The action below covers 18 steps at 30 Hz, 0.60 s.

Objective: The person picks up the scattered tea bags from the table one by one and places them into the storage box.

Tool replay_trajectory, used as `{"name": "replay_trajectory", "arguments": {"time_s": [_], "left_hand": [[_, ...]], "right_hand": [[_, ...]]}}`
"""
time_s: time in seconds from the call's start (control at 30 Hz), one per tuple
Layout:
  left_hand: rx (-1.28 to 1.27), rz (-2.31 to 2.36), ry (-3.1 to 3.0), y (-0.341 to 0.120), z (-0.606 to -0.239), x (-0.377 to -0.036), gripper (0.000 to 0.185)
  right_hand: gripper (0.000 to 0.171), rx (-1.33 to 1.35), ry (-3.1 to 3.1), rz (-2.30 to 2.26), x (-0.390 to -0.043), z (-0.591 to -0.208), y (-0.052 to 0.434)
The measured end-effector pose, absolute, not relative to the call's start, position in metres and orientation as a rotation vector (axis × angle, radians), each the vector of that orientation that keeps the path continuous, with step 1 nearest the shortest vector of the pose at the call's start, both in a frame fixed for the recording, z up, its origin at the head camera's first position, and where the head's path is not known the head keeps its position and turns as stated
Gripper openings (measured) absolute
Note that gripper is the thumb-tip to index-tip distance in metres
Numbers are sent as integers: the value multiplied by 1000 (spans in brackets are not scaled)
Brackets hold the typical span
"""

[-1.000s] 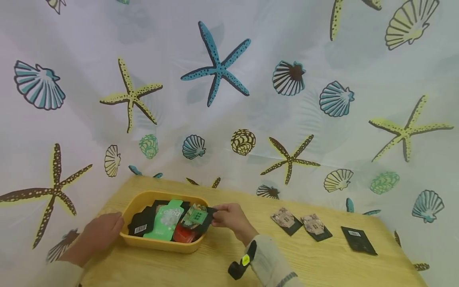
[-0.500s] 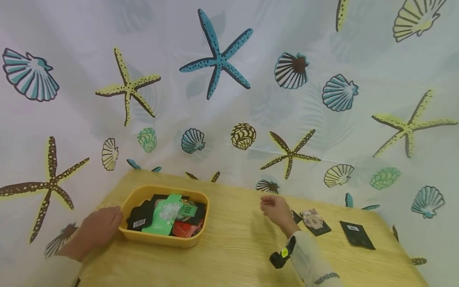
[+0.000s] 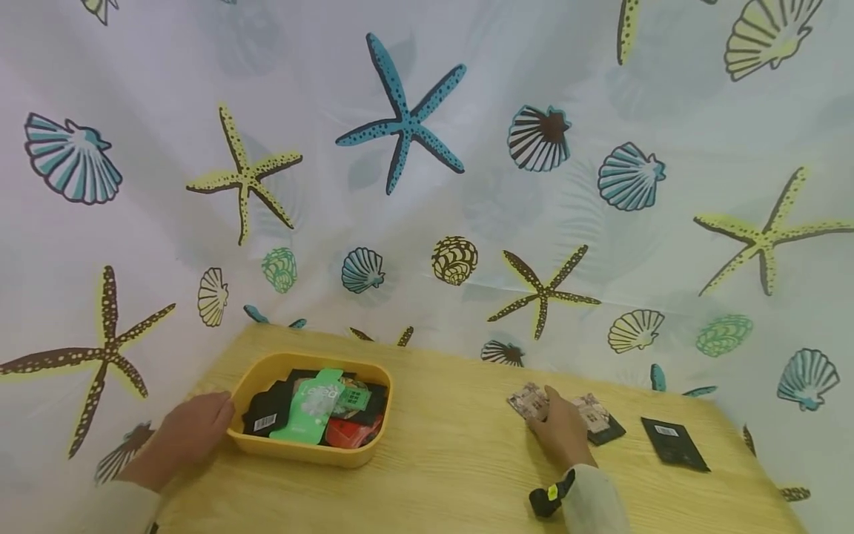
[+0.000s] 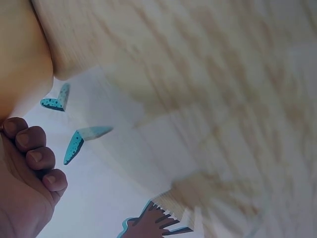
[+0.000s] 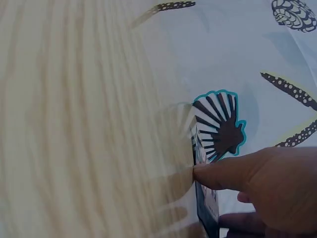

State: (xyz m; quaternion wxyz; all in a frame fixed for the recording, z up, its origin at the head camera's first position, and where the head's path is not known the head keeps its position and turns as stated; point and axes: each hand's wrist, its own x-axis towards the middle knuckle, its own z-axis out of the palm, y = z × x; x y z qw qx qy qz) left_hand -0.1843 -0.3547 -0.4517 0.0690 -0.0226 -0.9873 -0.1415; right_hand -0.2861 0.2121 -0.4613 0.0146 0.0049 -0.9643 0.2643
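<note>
hands: two, left (image 3: 190,434) and right (image 3: 559,432)
tray (image 3: 242,388): one, at the left fingers
packets on table: three, two printed (image 3: 527,400) (image 3: 600,415) under the right hand, one black (image 3: 674,443) well right of it
packets in tray: several, overlapping, number unclear

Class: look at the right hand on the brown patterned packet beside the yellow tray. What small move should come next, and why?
Probably lift the right hand clear. Its fingers rest on the leftmost brown patterned packet, which lies flat on the table in line with the other packets, while the left hand steadies the yellow tray.
</note>
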Motion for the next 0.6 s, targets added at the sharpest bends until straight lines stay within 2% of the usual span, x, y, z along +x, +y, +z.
{"name": "replay_trajectory", "arguments": {"time_s": [0.13, 0.2, 0.23, 0.4, 0.47, 0.6], "left_hand": [[-68, -426, -2964, -349, -454, -184, 34], [-76, -418, -2950, -348, -454, -185, 34], [-85, -419, -2940, -348, -454, -185, 34], [-91, -387, -2938, -347, -453, -186, 33], [-79, -366, -2953, -348, -453, -186, 33], [-59, -343, -2974, -350, -451, -184, 33]], "right_hand": [[84, -114, -3016, 783, -280, -461, 209], [84, -149, -2999, 801, -278, -459, 205], [80, -150, -2984, 795, -277, -458, 203], [37, -86, -2882, 874, -276, -456, 198], [31, -54, -2863, 1014, -275, -452, 196], [35, -11, -2807, 1277, -272, -438, 184]]}}
